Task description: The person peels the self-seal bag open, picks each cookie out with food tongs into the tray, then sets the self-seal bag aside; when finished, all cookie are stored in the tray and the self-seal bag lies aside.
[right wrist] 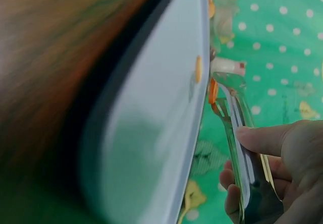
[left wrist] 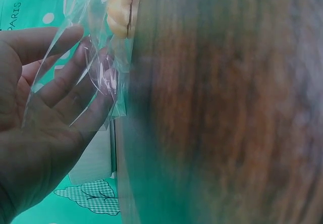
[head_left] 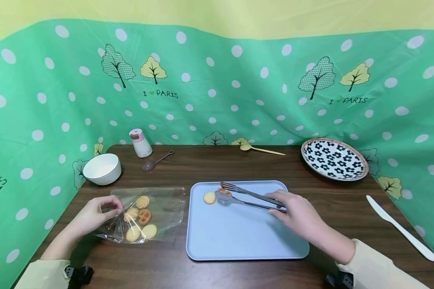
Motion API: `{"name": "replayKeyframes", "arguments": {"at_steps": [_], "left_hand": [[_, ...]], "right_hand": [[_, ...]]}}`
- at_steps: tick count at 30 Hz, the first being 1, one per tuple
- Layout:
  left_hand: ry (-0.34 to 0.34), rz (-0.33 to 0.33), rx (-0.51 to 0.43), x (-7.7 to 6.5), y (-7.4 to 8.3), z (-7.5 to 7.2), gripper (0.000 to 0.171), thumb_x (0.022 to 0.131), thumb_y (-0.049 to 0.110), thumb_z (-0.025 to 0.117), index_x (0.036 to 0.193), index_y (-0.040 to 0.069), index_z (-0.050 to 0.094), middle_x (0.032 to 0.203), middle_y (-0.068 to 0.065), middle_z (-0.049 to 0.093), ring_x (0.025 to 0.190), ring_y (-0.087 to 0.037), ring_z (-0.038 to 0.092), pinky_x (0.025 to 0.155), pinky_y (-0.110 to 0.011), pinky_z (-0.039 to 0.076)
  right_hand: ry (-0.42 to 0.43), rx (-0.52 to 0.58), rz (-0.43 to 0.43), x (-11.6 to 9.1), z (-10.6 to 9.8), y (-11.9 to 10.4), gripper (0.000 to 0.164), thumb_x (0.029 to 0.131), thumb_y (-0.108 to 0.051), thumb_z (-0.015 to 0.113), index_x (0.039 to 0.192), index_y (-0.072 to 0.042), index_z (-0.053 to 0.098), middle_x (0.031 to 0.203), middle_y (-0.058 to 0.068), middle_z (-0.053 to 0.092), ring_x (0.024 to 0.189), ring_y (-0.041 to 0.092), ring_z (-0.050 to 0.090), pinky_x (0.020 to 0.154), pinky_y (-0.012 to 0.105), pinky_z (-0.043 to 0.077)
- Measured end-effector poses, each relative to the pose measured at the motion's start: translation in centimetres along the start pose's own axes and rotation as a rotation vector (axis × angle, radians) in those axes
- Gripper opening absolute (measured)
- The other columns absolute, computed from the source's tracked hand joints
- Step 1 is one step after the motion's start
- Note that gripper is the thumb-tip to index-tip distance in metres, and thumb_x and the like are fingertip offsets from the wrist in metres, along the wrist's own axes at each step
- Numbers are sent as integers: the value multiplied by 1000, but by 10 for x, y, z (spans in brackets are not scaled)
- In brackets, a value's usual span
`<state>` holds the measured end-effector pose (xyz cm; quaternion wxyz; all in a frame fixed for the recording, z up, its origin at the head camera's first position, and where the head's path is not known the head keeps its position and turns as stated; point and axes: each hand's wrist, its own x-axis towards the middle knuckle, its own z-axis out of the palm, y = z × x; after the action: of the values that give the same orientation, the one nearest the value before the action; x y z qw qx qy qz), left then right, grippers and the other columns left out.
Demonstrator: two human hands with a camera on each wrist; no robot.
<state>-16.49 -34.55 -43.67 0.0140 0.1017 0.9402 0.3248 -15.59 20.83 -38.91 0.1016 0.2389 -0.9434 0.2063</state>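
Note:
My left hand [head_left: 100,212] pinches the edge of a clear plastic bag [head_left: 171,204] that lies on the table. Inside the bag are several cookies [head_left: 144,216], among them a swirl, a pretzel shape and plain rounds. With my right hand [head_left: 298,210] I grip metal tongs [head_left: 253,195] over the light blue tray [head_left: 238,245]. Between the tongs' tips is a brown pretzel-shaped cookie [right wrist: 213,91], partly covered by them in the head view. One plain round cookie [head_left: 209,198] lies on the tray just left of the tips.
At the back left are a white bowl [head_left: 102,169], a pink-capped shaker [head_left: 141,143] and a brown measuring spoon [head_left: 157,161]. A yellow spoon [head_left: 262,149] lies along the back edge. On the right are a flower-patterned plate [head_left: 334,159] and a white knife [head_left: 401,228].

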Motion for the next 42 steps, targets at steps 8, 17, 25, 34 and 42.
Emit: {"name": "replayKeyframes", "arguments": {"at_steps": [8,17,25,34,42], "left_hand": [[0,0,-3,-2,-2,1,13,83,9,69,83,20,64,86,6,64,88,-6,60,78,-28,46],[4,0,7,-4,-2,-2,12,84,10,70,83,20,63,87,6,64,88,-6,60,79,-30,46],[-11,-3,3,-2,-2,-2,11,84,10,69,84,20,64,86,6,64,88,-6,60,78,-28,47],[-13,-6,-2,-1,0,-4,9,85,12,69,84,19,64,86,5,64,88,-7,60,77,-28,46],[-25,-21,6,1,2,-4,9,85,10,68,85,18,64,87,4,63,88,-8,59,78,-30,46]], "right_hand": [[-48,-10,97,-15,-3,17,37,79,-19,77,114,-18,66,108,-2,67,78,8,59,60,28,44],[-73,19,79,-6,1,12,41,79,-23,77,117,-14,65,107,0,67,78,10,58,62,28,45],[-71,29,-64,19,16,-26,36,79,-23,76,113,-15,67,107,-3,68,97,14,64,79,37,51],[-150,34,-213,53,49,-76,33,82,-23,74,113,-15,66,110,0,68,102,16,63,83,39,50],[-218,32,-212,71,70,-94,35,84,-26,71,117,-18,65,113,-5,66,102,13,62,78,39,49]]}}
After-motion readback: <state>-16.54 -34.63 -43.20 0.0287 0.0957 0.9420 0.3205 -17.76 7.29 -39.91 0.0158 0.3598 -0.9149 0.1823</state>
